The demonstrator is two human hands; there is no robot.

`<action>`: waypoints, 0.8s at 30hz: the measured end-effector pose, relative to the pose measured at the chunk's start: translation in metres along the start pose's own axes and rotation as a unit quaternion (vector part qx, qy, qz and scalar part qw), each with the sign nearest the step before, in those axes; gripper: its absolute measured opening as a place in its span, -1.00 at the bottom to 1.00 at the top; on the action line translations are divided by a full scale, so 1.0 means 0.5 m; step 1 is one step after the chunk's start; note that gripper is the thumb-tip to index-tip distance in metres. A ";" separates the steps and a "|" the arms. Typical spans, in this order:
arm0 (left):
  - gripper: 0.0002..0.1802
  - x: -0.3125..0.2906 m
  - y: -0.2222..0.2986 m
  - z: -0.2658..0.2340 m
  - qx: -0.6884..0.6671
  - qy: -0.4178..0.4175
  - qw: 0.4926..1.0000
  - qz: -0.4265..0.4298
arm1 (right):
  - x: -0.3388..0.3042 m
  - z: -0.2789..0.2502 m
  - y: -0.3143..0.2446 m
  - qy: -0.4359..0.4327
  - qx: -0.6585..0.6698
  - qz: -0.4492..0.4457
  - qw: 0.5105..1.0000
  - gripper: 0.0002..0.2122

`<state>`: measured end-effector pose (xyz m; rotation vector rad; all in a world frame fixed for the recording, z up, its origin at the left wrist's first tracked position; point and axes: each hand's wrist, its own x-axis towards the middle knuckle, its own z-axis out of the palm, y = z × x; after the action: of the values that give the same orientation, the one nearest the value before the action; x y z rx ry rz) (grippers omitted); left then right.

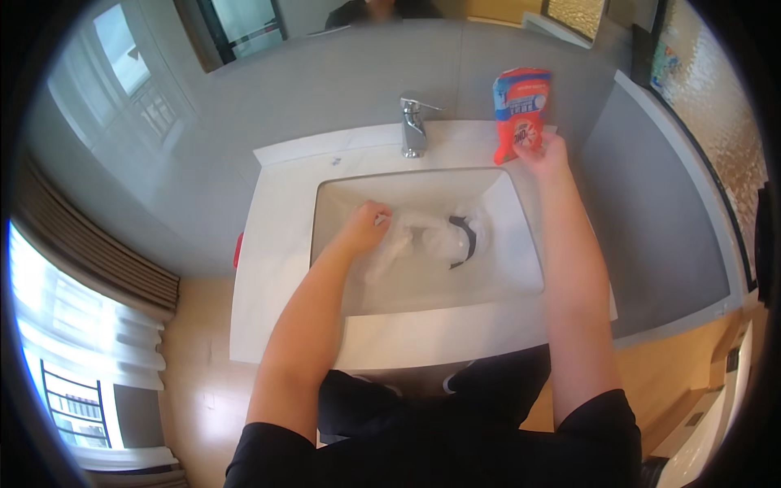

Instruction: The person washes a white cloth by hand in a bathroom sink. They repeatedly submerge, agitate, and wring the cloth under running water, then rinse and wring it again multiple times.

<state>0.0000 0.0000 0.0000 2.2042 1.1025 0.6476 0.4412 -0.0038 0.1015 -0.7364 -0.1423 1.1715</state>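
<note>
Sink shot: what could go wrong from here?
Tipping: the right hand is on the red packet only near its lower end, so the top might flop over.
Colour bleed: the pale, cloth-like item in the sink has a dark band beside it that could stain it.

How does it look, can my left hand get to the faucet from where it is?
Probably yes: your left hand is at the left part of the sink, and nothing visible stands between it and the faucet. Whether it holds anything is unclear.
</note>
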 end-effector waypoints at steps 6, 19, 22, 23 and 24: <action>-0.71 0.014 0.005 0.032 0.010 -0.010 0.999 0.042 | -0.029 -0.070 0.082 0.062 -0.469 -0.274 0.838 -0.77; -0.24 -0.062 0.064 0.087 0.188 -0.129 0.971 0.073 | -0.272 -0.055 0.346 -0.277 -0.866 -0.101 0.403 -0.20; -0.24 -0.066 0.055 0.102 0.243 -0.121 0.960 0.069 | -0.268 -0.079 0.355 -0.302 -0.885 -0.176 0.307 -0.23; -0.24 -0.061 0.046 0.104 0.254 -0.115 0.958 0.068 | -0.260 -0.079 0.357 -0.313 -0.876 -0.197 0.311 -0.24; -0.25 -0.056 0.032 0.110 0.258 -0.110 0.956 0.083 | -0.258 -0.085 0.361 -0.323 -0.867 -0.212 0.316 -0.24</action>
<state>0.0289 -0.0466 -0.0325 2.7554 1.0624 0.1754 0.2666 -0.1016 -0.0035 -1.7881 -2.4740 0.1859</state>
